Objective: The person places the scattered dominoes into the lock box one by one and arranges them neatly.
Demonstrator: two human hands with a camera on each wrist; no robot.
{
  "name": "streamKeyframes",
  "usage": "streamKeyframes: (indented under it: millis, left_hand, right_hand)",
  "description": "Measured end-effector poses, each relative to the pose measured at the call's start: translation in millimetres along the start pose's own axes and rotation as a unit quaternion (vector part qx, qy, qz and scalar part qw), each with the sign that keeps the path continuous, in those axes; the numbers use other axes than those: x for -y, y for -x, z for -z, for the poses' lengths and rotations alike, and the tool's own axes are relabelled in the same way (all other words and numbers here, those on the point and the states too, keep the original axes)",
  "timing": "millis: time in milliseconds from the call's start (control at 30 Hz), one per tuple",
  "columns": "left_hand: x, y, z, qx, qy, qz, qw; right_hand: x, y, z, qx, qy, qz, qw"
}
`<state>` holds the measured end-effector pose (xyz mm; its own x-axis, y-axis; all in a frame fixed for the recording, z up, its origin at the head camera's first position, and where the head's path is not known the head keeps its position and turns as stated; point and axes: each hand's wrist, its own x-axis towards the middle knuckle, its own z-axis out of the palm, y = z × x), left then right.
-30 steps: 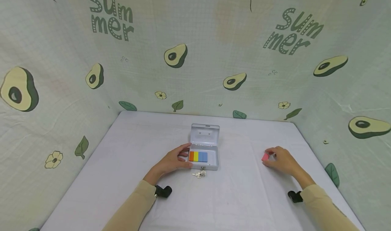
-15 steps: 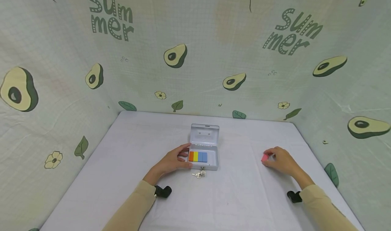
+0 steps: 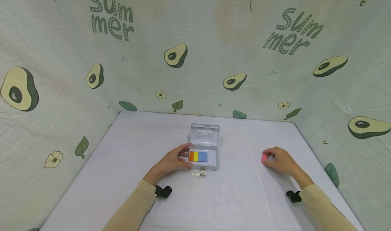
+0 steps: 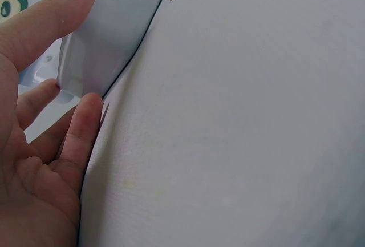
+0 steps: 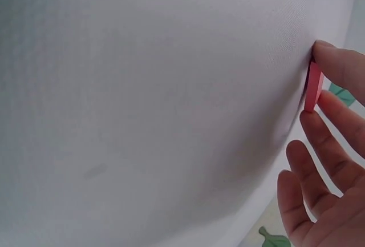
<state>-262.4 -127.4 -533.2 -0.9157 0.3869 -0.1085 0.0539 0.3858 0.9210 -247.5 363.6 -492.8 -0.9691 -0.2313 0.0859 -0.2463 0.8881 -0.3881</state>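
A small silver-grey metal cash box [image 3: 213, 156] stands on the table with its lid [image 3: 204, 134] raised. Inside, along its left part, lie an orange block [image 3: 191, 156], a yellow block [image 3: 196, 156] and two blue blocks [image 3: 202, 157] side by side. My left hand [image 3: 171, 159] holds the box at its left end, thumb at the front corner and index finger toward the back. In the left wrist view the fingertips [image 4: 88, 107] rest against the box's wall. Off to the right, my right hand [image 3: 282, 160] pinches a pink block [image 3: 264, 157] between thumb and fingers, low over the table.
Keys [image 3: 198, 175] hang from the lock at the front of the box and lie on the white cloth [image 3: 232, 197]. Avocado-print cloth walls [image 3: 201, 54] surround the table at the back and on both sides. Black wrist mounts [image 3: 163, 191] stick out from the sleeves.
The pink block has turned slightly in my right hand, which has shifted a tiny bit to the left. My left hand and the box have stayed in place.
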Motion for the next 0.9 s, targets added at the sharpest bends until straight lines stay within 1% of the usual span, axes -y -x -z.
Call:
streamKeyframes:
  millis: [200, 900]
  left_hand:
    - [-0.9, 0.7, 0.2, 0.002, 0.003, 0.0, 1.0]
    - [-0.6, -0.1, -0.5, 0.001, 0.001, 0.002, 1.0]
  right_hand:
    - [7.2, 0.0, 1.2, 0.002, -0.002, 0.008, 1.0]
    - [28.0, -7.8, -1.2, 0.001, -0.003, 0.017, 0.9998]
